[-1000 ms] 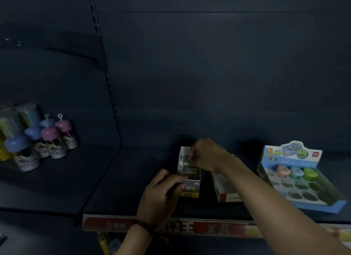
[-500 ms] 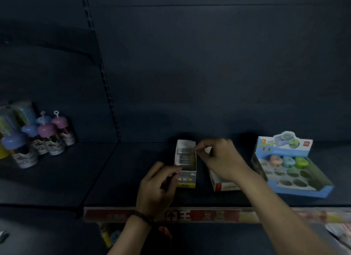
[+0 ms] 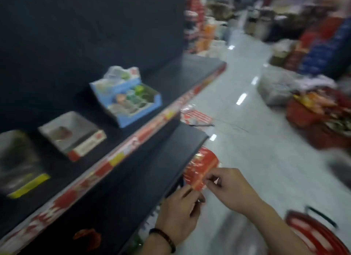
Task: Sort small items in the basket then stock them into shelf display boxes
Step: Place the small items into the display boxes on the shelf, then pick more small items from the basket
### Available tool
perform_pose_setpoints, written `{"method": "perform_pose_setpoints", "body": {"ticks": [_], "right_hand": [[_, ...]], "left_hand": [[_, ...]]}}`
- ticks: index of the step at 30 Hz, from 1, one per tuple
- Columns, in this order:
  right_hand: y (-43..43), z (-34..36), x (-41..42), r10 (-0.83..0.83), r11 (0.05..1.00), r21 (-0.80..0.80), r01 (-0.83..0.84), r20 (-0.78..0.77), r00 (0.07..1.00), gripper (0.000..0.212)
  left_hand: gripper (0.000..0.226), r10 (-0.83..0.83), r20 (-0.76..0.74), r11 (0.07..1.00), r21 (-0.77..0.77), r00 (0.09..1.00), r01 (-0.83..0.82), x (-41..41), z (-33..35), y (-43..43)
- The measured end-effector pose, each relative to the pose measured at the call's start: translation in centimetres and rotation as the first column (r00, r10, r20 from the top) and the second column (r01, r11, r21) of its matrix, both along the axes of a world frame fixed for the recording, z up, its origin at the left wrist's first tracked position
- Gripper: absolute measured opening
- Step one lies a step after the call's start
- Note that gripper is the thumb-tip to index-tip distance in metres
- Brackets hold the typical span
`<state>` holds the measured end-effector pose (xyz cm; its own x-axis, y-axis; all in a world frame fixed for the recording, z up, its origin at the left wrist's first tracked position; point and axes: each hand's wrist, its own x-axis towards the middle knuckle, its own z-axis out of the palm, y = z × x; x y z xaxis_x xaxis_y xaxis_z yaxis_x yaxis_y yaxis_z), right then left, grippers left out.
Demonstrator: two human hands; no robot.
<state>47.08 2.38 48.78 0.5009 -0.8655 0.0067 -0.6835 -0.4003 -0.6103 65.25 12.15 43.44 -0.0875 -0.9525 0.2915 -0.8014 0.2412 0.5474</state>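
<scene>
The view is blurred. My left hand (image 3: 180, 213) and right hand (image 3: 233, 190) are close together, low in front of the lower shelf's end. The left's fingers curl round a small dark item (image 3: 198, 200). The right's thumb and forefinger are pinched together; what they hold is unclear. A red packet (image 3: 201, 165) lies just behind them. On the shelf stand a yellow-fronted box (image 3: 28, 184), a white box with a red front (image 3: 83, 146) and a blue display box (image 3: 140, 112) with round coloured items.
A red basket (image 3: 311, 234) sits on the floor at bottom right. A second red basket (image 3: 307, 118), full of goods, stands further along the aisle beside a grey sack (image 3: 275, 87). The shelf's red price strip (image 3: 121, 152) runs diagonally.
The view has swung right and down, away from the shelf front toward the aisle. Both hands have left the yellow-fronted box and come together low in front of the lower shelf.
</scene>
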Motion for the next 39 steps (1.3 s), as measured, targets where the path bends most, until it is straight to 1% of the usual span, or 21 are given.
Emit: {"method": "perform_pose_setpoints", "body": {"ticks": [2, 4, 5, 6, 8, 11, 13, 15, 17, 19, 20, 23, 24, 25, 28, 30, 33, 34, 36, 37, 39], "right_hand": [[1.5, -2.5, -7.3, -0.16, 0.986, 0.034, 0.165, -0.111, 0.981, 0.011], [3.2, -4.5, -14.2, -0.279, 0.946, 0.086, 0.312, -0.272, 0.921, 0.014], [4.1, -5.5, -17.5, -0.325, 0.922, 0.105, 0.374, -0.318, 0.891, 0.018], [5.0, -6.5, -20.7, -0.373, 0.893, 0.123, 0.432, -0.333, 0.866, 0.021], [6.7, -8.3, -26.8, -0.454, 0.834, 0.147, 0.532, -0.365, 0.813, 0.017], [9.1, -10.5, -35.0, -0.538, 0.734, 0.196, 0.65, -0.415, 0.733, 0.015], [10.3, -12.0, -40.2, -0.57, 0.667, 0.247, 0.703, -0.439, 0.695, 0.016], [11.2, -14.2, -45.1, -0.589, 0.614, 0.29, 0.734, -0.45, 0.671, 0.015], [11.6, -16.7, -49.1, -0.604, 0.575, 0.348, 0.74, -0.429, 0.672, 0.014], [11.5, -19.6, -52.9, -0.617, 0.538, 0.401, 0.741, -0.411, 0.671, 0.014], [11.2, -21.1, -54.4, -0.612, 0.528, 0.428, 0.733, -0.407, 0.678, 0.016], [9.9, -26.0, -59.1, -0.603, 0.462, 0.506, 0.729, -0.423, 0.676, 0.02], [9.4, -27.7, -60.4, -0.601, 0.442, 0.524, 0.727, -0.429, 0.675, 0.021], [8.6, -29.2, -61.6, -0.601, 0.421, 0.539, 0.73, -0.437, 0.669, 0.021], [5.6, -34.0, -64.9, -0.587, 0.39, 0.549, 0.739, -0.47, 0.659, 0.021], [3.4, -37.6, -67.1, -0.556, 0.382, 0.54, 0.749, -0.513, 0.654, 0.019], [0.2, -44.3, -69.9, -0.536, 0.394, 0.522, 0.756, -0.538, 0.651, 0.016], [-0.6, -46.8, -70.8, -0.52, 0.41, 0.514, 0.754, -0.547, 0.656, 0.017], [-2.2, -52.4, -72.5, -0.462, 0.483, 0.483, 0.73, -0.567, 0.681, 0.019], [-3.0, -55.1, -73.3, -0.441, 0.526, 0.444, 0.725, -0.587, 0.679, 0.021], [-4.4, -60.3, -75.1, -0.473, 0.624, 0.31, 0.717, -0.581, 0.663, 0.021]], "left_hand": [[0.014, -0.197, 0.057, 0.972, 0.138, 0.979, 0.188, -4.7, -2.2, -1.0], [0.015, -0.357, 0.085, 0.909, 0.262, 0.93, 0.325, -9.1, -3.9, -1.6], [0.016, -0.42, 0.097, 0.876, 0.303, 0.902, 0.375, -11.3, -4.7, -1.9], [0.018, -0.467, 0.099, 0.846, 0.338, 0.879, 0.412, -13.6, -5.3, -2.2], [0.021, -0.526, 0.106, 0.798, 0.404, 0.844, 0.447, -18.2, -6.7, -3.0], [0.017, -0.587, 0.105, 0.726, 0.507, 0.803, 0.465, -25.5, -8.9, -4.1], [0.011, -0.62, 0.09, 0.667, 0.583, 0.78, 0.463, -30.9, -10.3, -4.9], [0.01, -0.661, 0.071, 0.596, 0.655, 0.747, 0.465, -36.3, -12.2, -5.7], [0.014, -0.717, 0.045, 0.514, 0.709, 0.696, 0.483, -41.3, -14.4, -6.7], [0.014, -0.794, 0.033, 0.418, 0.756, 0.607, 0.505, -46.5, -16.8, -8.2], [0.013, -0.815, 0.022, 0.383, 0.77, 0.579, 0.51, -48.6, -18.0, -8.9], [0.01, -0.847, -0.003, 0.307, 0.814, 0.532, 0.493, -54.1, -21.8, -11.1], [0.009, -0.839, -0.02, 0.285, 0.835, 0.543, 0.471, -55.7, -23.4, -11.8], [0.009, -0.817, -0.058, 0.256, 0.855, 0.573, 0.451, -57.1, -25.2, -12.7], [0.009, -0.732, -0.182, 0.123, 0.913, 0.657, 0.389, -61.1, -31.1, -15.6], [0.02, -0.696, -0.216, 0.049, 0.937, 0.685, 0.346, -63.4, -35.7, -17.7], [0.03, -0.603, -0.22, -0.002, 0.961, 0.766, 0.275, -66.9, -42.9, -20.4], [0.029, -0.558, -0.216, -0.012, 0.967, 0.801, 0.253, -68.3, -45.4, -21.0], [0.025, -0.442, -0.213, -0.021, 0.974, 0.871, 0.227, -70.9, -50.8, -21.7], [0.024, -0.379, -0.213, -0.023, 0.975, 0.901, 0.221, -72.1, -53.9, -22.0], [0.024, -0.209, -0.198, -0.05, 0.98, 0.958, 0.191, -74.6, -60.3, -22.1]]}}
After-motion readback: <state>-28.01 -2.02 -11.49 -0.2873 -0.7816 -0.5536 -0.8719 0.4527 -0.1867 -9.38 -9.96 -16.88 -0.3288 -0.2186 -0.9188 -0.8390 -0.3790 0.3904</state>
